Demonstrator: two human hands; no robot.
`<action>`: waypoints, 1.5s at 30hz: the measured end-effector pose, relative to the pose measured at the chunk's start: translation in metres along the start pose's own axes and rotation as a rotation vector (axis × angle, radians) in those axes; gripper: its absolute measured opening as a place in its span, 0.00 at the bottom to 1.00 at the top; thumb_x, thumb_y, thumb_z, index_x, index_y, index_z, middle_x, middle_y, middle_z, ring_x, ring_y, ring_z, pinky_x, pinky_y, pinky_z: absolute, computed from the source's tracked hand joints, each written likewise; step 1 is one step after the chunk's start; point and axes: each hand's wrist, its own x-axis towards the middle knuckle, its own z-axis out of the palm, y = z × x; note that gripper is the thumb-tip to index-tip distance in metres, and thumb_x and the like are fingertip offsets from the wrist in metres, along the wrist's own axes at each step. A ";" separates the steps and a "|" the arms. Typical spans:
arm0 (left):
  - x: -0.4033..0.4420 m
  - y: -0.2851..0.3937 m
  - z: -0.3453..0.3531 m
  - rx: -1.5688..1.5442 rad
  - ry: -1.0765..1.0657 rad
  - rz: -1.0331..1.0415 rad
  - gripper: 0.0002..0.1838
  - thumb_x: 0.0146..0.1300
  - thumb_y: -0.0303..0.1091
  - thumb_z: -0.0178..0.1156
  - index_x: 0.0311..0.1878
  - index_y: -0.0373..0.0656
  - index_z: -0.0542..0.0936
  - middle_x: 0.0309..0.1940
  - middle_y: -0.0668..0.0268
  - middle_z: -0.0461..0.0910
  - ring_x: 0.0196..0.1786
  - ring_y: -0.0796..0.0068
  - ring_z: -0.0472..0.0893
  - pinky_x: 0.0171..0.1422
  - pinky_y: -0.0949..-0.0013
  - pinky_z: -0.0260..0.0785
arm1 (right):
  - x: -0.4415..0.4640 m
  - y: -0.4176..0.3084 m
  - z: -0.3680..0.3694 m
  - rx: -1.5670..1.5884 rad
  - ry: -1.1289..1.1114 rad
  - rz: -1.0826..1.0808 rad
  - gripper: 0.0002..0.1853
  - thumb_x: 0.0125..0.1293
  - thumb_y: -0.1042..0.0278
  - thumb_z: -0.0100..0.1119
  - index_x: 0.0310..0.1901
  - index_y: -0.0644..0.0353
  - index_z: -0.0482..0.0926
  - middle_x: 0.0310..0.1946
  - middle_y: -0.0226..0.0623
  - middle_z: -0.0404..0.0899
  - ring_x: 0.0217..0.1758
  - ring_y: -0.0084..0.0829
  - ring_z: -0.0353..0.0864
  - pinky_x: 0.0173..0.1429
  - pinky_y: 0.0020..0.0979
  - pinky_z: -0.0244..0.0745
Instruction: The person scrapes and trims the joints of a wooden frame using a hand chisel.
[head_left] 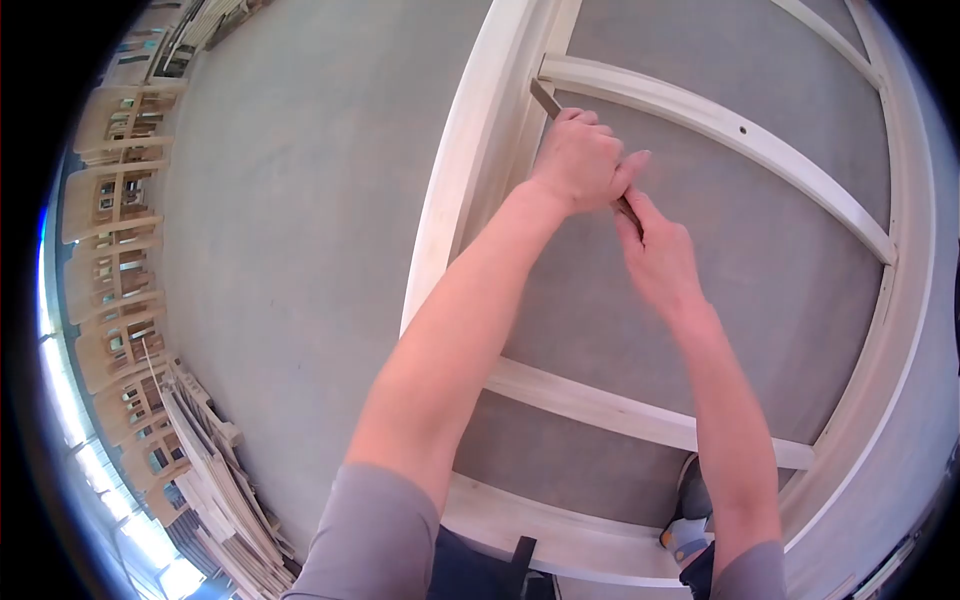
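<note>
Head view shows a grey floor [320, 200] with a large pale wooden frame [448, 215] over it, a slat [700, 107] crossing the frame near the top. The left hand [580, 163] and right hand [660, 258], close together, are both clamped on a thin tool [545, 99], its tip beside the slat's left end; whether it touches is unclear.

Flat greyish tool [545, 98], slanted, near pale wooden frame's [465, 165] inner corner
</note>
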 end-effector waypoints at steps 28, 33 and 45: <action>-0.069 0.035 -0.006 0.066 -0.065 -0.199 0.27 0.68 0.41 0.59 0.11 0.41 0.80 0.13 0.56 0.77 0.25 0.55 0.77 0.49 0.59 0.68 | -0.047 0.019 0.002 -0.025 -0.275 -0.115 0.27 0.69 0.73 0.59 0.69 0.53 0.71 0.36 0.53 0.85 0.36 0.58 0.84 0.41 0.52 0.80; -0.117 0.057 -0.015 0.015 -0.029 -0.225 0.24 0.64 0.38 0.62 0.11 0.41 0.79 0.13 0.57 0.77 0.24 0.57 0.75 0.45 0.59 0.66 | -0.092 0.005 0.011 -0.042 -0.356 -0.050 0.28 0.69 0.73 0.59 0.70 0.54 0.69 0.33 0.51 0.85 0.33 0.56 0.84 0.38 0.50 0.81; -0.214 0.104 -0.033 -0.046 -0.052 -0.247 0.20 0.60 0.35 0.64 0.11 0.42 0.78 0.14 0.59 0.77 0.25 0.60 0.73 0.43 0.59 0.63 | -0.196 -0.003 0.043 -0.064 -0.385 -0.084 0.31 0.68 0.71 0.60 0.73 0.56 0.67 0.26 0.50 0.83 0.28 0.53 0.84 0.35 0.50 0.80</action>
